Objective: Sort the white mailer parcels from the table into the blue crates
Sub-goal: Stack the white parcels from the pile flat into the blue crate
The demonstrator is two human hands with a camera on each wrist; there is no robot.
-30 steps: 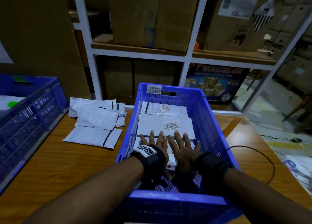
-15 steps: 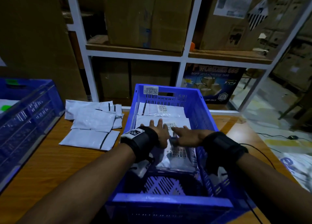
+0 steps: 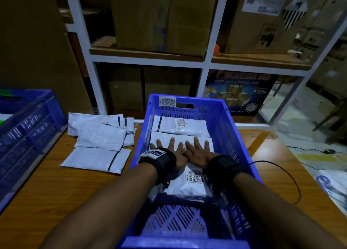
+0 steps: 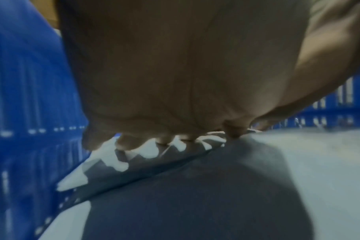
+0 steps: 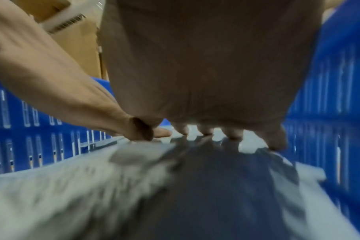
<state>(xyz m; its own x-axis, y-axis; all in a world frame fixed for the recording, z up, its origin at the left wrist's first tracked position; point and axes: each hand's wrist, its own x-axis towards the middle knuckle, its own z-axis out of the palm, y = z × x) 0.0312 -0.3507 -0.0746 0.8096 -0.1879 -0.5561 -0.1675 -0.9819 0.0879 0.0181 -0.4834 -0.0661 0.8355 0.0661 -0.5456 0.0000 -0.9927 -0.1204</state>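
A blue crate (image 3: 231, 128) stands on the wooden table straight ahead, with several white mailer parcels lying flat inside. My left hand (image 3: 173, 152) and right hand (image 3: 199, 151) lie side by side, palms down and fingers spread, pressing on the middle parcel (image 3: 163, 139). The nearest parcel (image 3: 189, 183), with a barcode label, lies under my wrists. A far parcel (image 3: 180, 125) rests against the crate's back end. In the left wrist view my left hand (image 4: 175, 81) presses flat on a parcel (image 4: 298, 162). The right wrist view shows my right hand (image 5: 216, 81) the same way.
Several more white mailers (image 3: 99, 141) lie piled on the table (image 3: 47, 183) left of the crate. A second blue crate (image 3: 24, 136) stands at the far left. A black cable (image 3: 289, 175) curls on the table at right. White shelving with cardboard boxes (image 3: 161, 19) rises behind.
Both hands slid further into the crate, from the near parcel onto the middle one. Half a second ago the fingers pointed inward; now they lie flat and spread again.
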